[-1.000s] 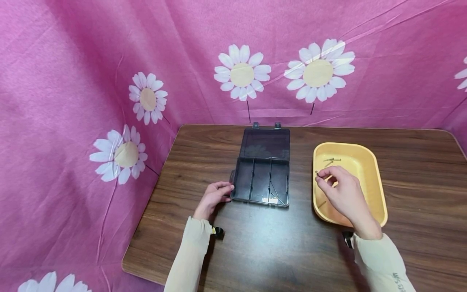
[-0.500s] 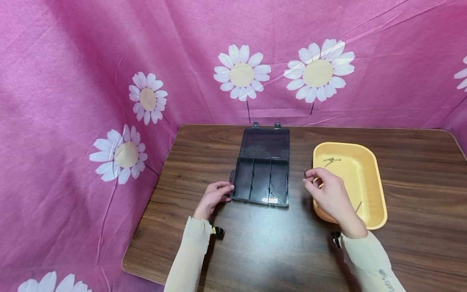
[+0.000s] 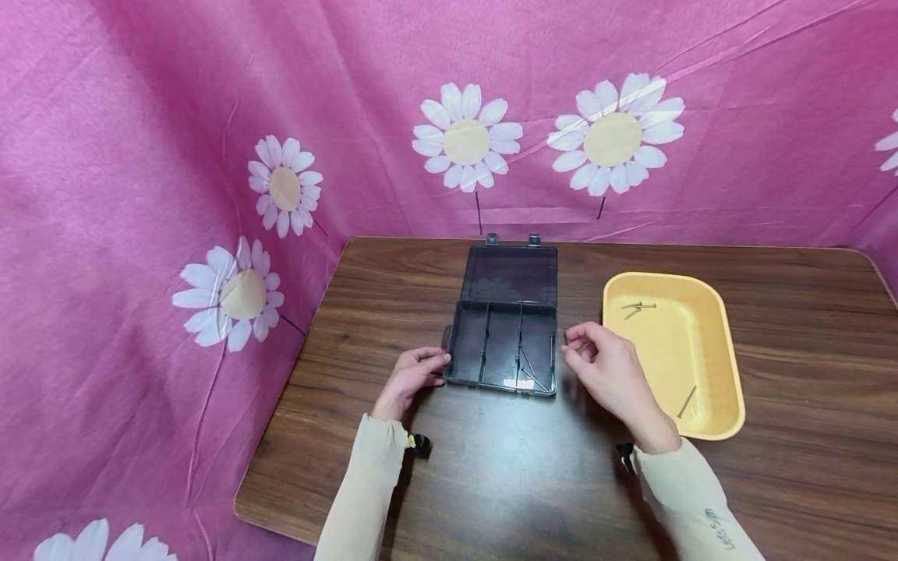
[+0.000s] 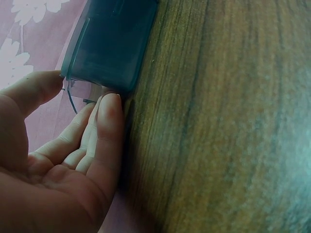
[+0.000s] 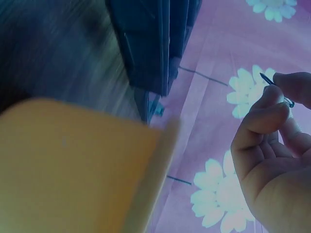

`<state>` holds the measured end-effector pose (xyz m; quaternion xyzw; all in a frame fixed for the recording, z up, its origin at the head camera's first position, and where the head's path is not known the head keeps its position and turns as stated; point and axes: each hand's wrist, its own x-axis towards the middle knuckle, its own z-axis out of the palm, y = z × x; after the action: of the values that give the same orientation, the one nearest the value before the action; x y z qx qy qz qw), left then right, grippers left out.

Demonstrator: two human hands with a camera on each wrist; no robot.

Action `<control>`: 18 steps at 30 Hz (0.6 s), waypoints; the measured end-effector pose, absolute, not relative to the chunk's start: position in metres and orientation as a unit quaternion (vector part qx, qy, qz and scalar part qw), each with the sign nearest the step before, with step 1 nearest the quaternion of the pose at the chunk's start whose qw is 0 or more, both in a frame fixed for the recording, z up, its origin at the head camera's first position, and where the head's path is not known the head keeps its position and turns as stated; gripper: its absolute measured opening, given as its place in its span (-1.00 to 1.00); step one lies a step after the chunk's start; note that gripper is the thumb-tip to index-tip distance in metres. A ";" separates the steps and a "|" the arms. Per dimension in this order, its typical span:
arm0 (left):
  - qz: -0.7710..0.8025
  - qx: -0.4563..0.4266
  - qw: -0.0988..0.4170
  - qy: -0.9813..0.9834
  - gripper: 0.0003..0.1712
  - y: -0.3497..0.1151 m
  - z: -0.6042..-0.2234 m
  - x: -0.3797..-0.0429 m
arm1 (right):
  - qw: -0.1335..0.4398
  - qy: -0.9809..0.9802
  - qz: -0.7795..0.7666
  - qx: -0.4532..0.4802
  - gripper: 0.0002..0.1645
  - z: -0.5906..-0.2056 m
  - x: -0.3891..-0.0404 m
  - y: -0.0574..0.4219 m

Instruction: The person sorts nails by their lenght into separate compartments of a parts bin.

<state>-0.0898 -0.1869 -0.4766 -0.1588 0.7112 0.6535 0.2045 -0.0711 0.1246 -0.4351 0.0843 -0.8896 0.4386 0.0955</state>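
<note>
A dark see-through compartment box [image 3: 502,343] lies on the table with its lid [image 3: 510,274] laid back. My left hand [image 3: 412,378] holds the box by its left end; in the left wrist view its thumb is at the upper rim and the fingers [image 4: 109,114] at the lower side. Just off the box's right side, my right hand [image 3: 609,372] pinches a small pointed screw [image 5: 265,78] between thumb and fingertips, which cover its middle. Several thin screws [image 3: 536,379] lie in the box's right compartment. More screws [image 3: 637,307] lie in a yellow tub [image 3: 733,374].
The yellow tub stands right of the box, partly behind my right forearm. Under everything is a brown wood-grain table [image 3: 519,483]. A pink cloth with daisies [image 3: 379,117] hangs behind the table's far edge and along its left side.
My right hand has moved left with the screw, from over the tub to beside the box, uncovering a screw near the tub's front. My left hand has stayed at the box.
</note>
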 end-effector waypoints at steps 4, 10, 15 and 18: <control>0.655 -0.159 0.206 0.710 -0.57 -0.192 -0.494 -0.095 | 0.080 -0.890 0.442 0.080 -0.89 -0.438 -0.072 0.117; 0.658 -0.172 0.192 0.707 -0.57 -0.191 -0.504 -0.096 | 0.060 -0.891 0.445 0.068 -0.88 -0.441 -0.072 0.110; 0.658 -0.175 0.185 0.708 -0.60 -0.190 -0.503 -0.095 | 0.040 -0.891 0.449 0.055 -0.86 -0.442 -0.073 0.106; 0.659 -0.176 0.185 0.708 -0.61 -0.191 -0.503 -0.095 | 0.037 -0.888 0.456 0.048 -0.85 -0.443 -0.073 0.103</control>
<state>-0.0954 -0.1905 -0.5030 -0.1764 0.7077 0.6586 0.1853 -0.0731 0.1032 -0.4426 0.0478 -0.8882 0.4555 0.0369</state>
